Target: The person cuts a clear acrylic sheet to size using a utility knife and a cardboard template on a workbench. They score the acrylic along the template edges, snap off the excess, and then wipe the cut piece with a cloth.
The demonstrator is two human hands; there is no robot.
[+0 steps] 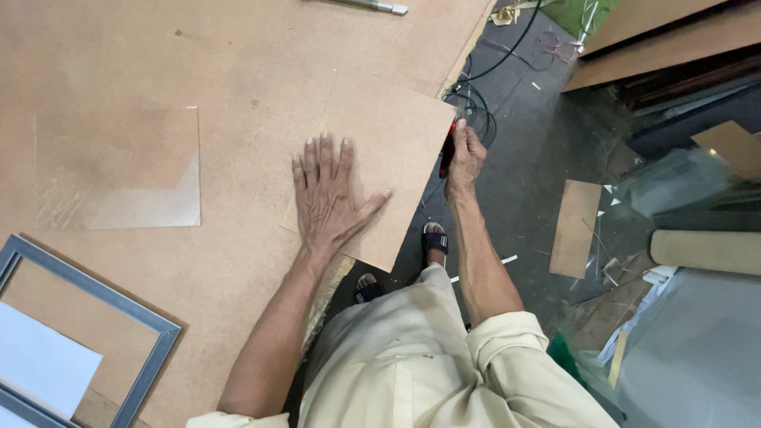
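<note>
Two hands work: left hand flattens brown board, right hand grips red cutter.

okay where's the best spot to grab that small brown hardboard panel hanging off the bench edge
Probably the small brown hardboard panel's overhanging lower corner, from the floor side: it juts past the large brown work surface, so fingers can wrap under. The left hand presses it flat; the right hand holds a red-handled tool at its right edge.
</note>
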